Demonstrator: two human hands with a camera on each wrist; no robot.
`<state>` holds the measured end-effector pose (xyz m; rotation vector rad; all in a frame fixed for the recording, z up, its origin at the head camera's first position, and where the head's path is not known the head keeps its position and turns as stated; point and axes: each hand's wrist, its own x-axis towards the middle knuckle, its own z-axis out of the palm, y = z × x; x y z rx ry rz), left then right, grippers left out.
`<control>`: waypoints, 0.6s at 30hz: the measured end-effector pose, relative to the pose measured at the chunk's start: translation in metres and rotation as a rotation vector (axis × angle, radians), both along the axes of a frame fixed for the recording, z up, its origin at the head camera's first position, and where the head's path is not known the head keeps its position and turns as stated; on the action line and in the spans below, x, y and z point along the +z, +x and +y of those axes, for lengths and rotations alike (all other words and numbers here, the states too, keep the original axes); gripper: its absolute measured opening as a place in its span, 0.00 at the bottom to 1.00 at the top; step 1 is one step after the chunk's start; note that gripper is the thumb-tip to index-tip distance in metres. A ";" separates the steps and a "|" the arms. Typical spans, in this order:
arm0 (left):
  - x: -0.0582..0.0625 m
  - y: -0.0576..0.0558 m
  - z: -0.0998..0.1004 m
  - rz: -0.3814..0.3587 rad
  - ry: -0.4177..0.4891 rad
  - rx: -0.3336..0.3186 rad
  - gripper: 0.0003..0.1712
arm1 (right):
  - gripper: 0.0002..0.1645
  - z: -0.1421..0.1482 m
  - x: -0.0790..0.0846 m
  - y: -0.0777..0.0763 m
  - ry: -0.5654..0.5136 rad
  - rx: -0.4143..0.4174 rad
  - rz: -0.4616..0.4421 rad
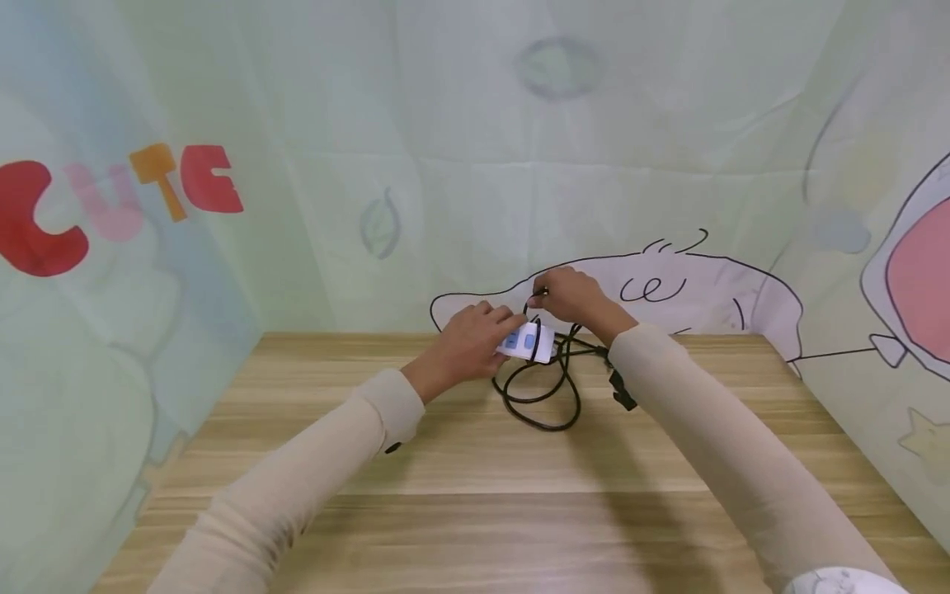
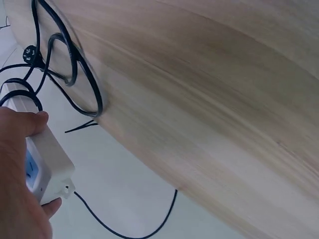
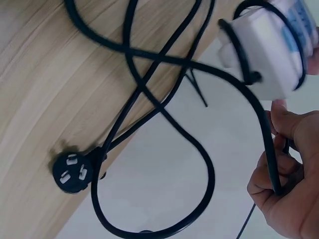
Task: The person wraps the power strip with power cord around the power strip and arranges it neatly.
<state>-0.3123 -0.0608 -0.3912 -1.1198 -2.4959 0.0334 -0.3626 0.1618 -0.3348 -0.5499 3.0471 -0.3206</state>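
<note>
Power strip (image 1: 522, 338) in white, with blue socket faces, sits in the grip of your left hand (image 1: 481, 337), your thumb on one side and a fingertip showing at the other. Your right hand (image 1: 571, 295) is just beside it, fingers curled around a black cord (image 1: 547, 428). Your hands are near each other, each clamped on its own part; whether the right one also touches the strip, you cannot tell. You have the strip at the far edge of the table (image 1: 482, 528), and the cord passes around its end nearest your right hand. From there the cord spreads into loose, crossing loops. You have the three-pin plug (image 3: 73, 173) near the table's edge. Beige sleeves (image 1: 297, 474) cover your forearms. Behind the table you face a pale printed backdrop (image 1: 460, 99), with red, pink and orange letters (image 1: 199, 177) reading CUTE on your left and a pink balloon (image 1: 924, 280) on your right.
</note>
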 end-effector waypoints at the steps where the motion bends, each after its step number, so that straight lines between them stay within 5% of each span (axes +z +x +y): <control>1: -0.001 0.000 0.000 -0.004 0.000 0.014 0.33 | 0.20 0.000 0.001 0.001 0.000 0.005 0.005; 6: -0.004 -0.002 -0.004 0.000 -0.015 0.080 0.31 | 0.20 -0.001 0.006 0.008 -0.014 0.053 0.025; 18: -0.003 0.000 0.003 0.031 -0.006 0.097 0.29 | 0.21 -0.005 0.006 0.027 -0.136 0.106 0.021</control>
